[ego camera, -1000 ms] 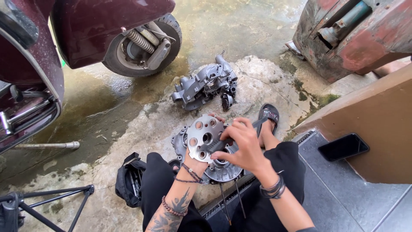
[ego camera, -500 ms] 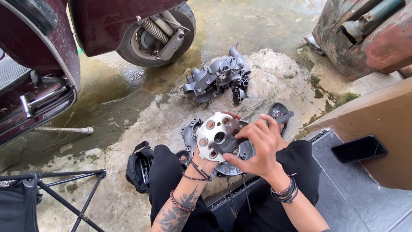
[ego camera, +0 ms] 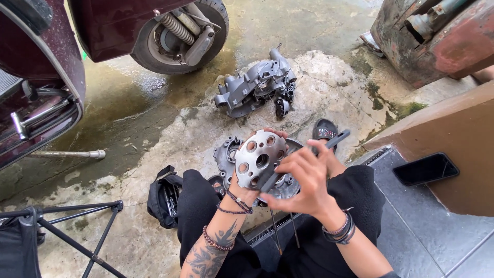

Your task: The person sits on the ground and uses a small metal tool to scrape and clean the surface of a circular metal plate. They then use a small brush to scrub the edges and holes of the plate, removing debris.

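Left hand point(ego camera: 242, 188) grips a perforated metal disc point(ego camera: 260, 157) by its rim (rigid, likely heavy); right hand point(ego camera: 303, 177), just beside, clasps a dark tool point(ego camera: 329, 141).

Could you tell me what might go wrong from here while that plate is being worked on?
The left hand holds the round plate in the air while the right hand works a dark tool against it; a slip could jab the fingers or drop the plate onto the casing below. The concrete looks wet, so a dropped small part might be hard to find.
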